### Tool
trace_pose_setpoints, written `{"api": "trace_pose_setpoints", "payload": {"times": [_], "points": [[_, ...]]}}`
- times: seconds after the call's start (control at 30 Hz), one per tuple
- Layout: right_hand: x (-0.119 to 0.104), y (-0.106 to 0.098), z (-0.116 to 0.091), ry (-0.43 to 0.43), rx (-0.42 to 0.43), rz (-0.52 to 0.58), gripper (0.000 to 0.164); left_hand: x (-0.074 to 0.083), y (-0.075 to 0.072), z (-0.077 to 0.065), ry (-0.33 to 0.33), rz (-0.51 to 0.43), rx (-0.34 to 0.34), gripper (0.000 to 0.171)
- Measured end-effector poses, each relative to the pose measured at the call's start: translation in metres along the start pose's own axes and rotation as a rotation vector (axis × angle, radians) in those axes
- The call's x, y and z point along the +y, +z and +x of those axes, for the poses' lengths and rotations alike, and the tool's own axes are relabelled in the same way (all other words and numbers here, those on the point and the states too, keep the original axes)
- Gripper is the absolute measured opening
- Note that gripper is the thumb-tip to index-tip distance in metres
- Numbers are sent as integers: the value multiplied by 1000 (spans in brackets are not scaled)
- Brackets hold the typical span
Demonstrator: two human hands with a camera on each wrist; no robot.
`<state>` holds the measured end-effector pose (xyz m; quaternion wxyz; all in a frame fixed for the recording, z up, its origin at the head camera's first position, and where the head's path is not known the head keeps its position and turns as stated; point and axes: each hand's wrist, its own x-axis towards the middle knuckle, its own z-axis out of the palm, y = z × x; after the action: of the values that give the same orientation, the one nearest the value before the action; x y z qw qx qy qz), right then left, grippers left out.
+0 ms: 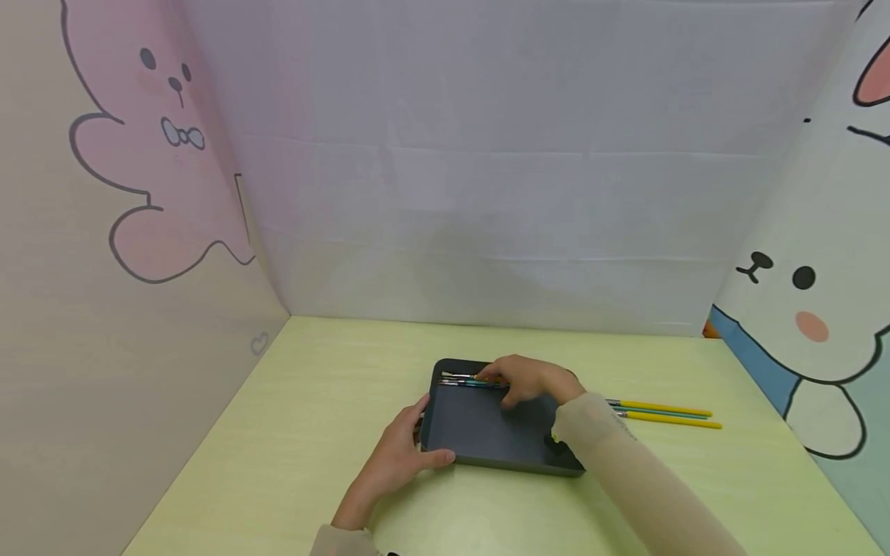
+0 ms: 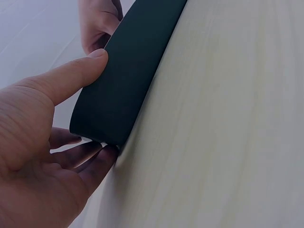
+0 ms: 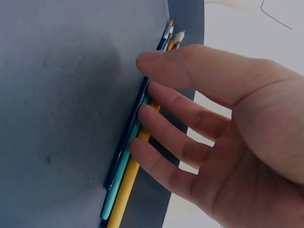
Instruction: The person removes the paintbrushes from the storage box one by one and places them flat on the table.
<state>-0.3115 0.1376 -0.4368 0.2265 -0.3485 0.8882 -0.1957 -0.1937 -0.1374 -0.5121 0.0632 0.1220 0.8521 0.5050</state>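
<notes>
A dark grey rectangular tray (image 1: 494, 428) lies on the table, with my left hand (image 1: 396, 455) at its front left corner. In the left wrist view the thumb presses the tray's outer wall (image 2: 118, 85) while the other fingers curl round the corner's far side. My right hand (image 1: 524, 378) reaches into the tray along its back wall. Its fingertips touch a row of slim paintbrushes there: a dark blue one (image 3: 121, 156), a teal one (image 3: 114, 190) and a yellow one (image 3: 126, 190). The right thumb stands apart from the fingers, over the bristle end.
Several more paintbrushes (image 1: 667, 419), with yellow and teal handles, lie on the pale yellow table (image 1: 334, 386) to the tray's right. A white back wall (image 1: 487, 232) and side panels with cartoon animals (image 1: 799, 347) enclose the table.
</notes>
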Motion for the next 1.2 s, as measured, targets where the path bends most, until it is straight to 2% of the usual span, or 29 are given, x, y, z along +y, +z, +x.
{"api": "trace_pose_setpoints", "payload": {"times": [0.3, 0.9, 1.03, 1.2], "points": [[-2, 6, 8, 7, -40, -109, 51, 1, 0, 0, 13, -3, 5, 111], [-7, 14, 22, 99, 24, -21, 51, 1, 1, 1, 14, -8, 8, 109], [-4, 14, 21, 81, 22, -20, 51, 1, 1, 0, 14, -11, 9, 109], [2, 10, 14, 12, 19, -26, 51, 1, 1, 0, 18, -6, 9, 109]]}}
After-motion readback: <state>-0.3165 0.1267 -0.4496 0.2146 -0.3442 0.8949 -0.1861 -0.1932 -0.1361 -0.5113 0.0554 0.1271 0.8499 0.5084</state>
